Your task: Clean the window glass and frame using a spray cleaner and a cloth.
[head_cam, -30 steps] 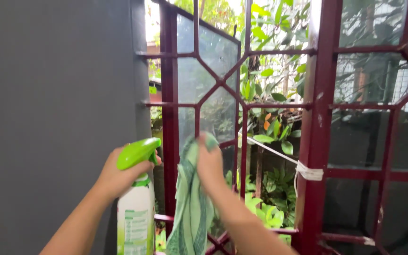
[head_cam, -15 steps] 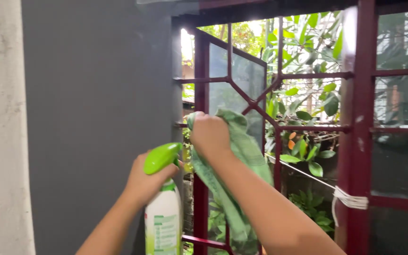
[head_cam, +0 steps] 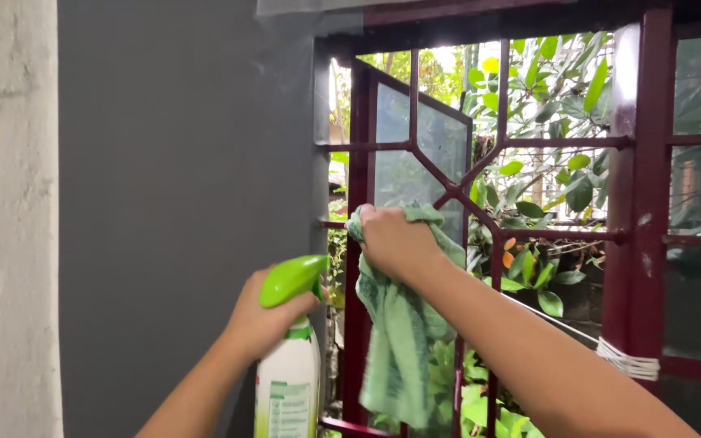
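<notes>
My left hand (head_cam: 263,318) grips the neck of a white spray bottle (head_cam: 289,389) with a bright green trigger head, held upright low in the view next to the grey wall. My right hand (head_cam: 395,239) is closed on a green cloth (head_cam: 399,341) and presses it against the glass of an open window leaf (head_cam: 415,154) with a dark red frame and crossing red bars. Most of the cloth hangs down below my hand.
A grey wall (head_cam: 180,203) with a rough pale edge fills the left. A thick dark red window post (head_cam: 638,186) with white cord tied around it stands at the right. Green leafy plants (head_cam: 545,170) show outside behind the bars.
My right hand has risen with the cloth from the lower pane to the middle of the open leaf. The view shifted right, and the bottle stayed in my left hand.
</notes>
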